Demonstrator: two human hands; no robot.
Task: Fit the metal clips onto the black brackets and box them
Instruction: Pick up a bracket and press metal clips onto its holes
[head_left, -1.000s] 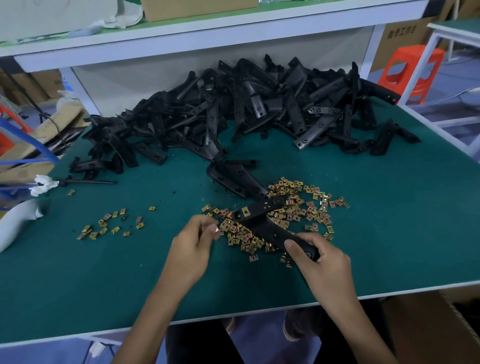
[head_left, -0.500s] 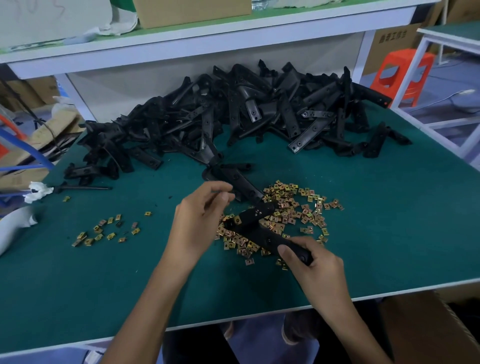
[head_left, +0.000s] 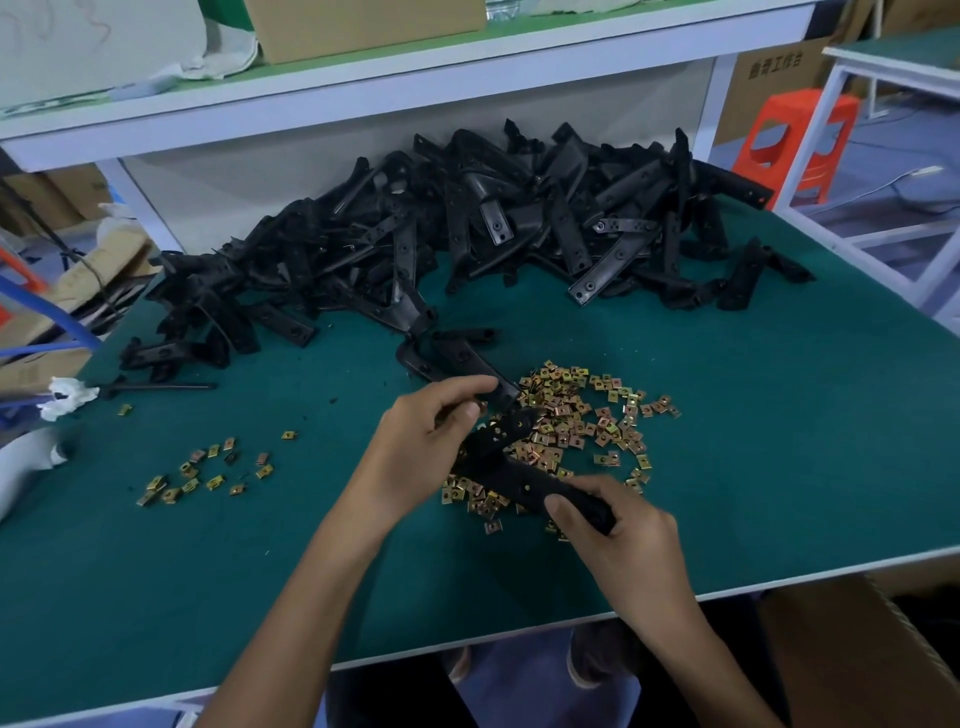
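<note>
Table (head_left: 779, 467): a green-topped workbench with a white edge, under a white shelf (head_left: 395, 104).
Bracket (head_left: 511, 475): a long black part that lies slantwise over the near side of the clip pile, held between both hands.
Right hand (head_left: 618, 540): its fingers and thumb are wrapped round the near end of the bracket and clamp it firmly.
Left hand (head_left: 415, 452): its fingers are curled, with thumb and forefinger closed together at the far end of the bracket. They seem to pinch the bracket there, perhaps with a clip between them, but that spot is too small to tell.
Clip pile (head_left: 582, 415): many small brass-coloured metal clips are spread on the table, just beyond and beside the hands.
Stray clips (head_left: 208, 470): a smaller scatter lies well apart, to the left.
Bracket heap (head_left: 467, 234): a big tangle of black brackets runs across the back of the table, below the shelf.
Cardboard box (head_left: 862, 660): an open brown box stands below the table's near right edge.
Stool (head_left: 800, 140): an orange plastic stool stands on the floor beyond the right corner.
</note>
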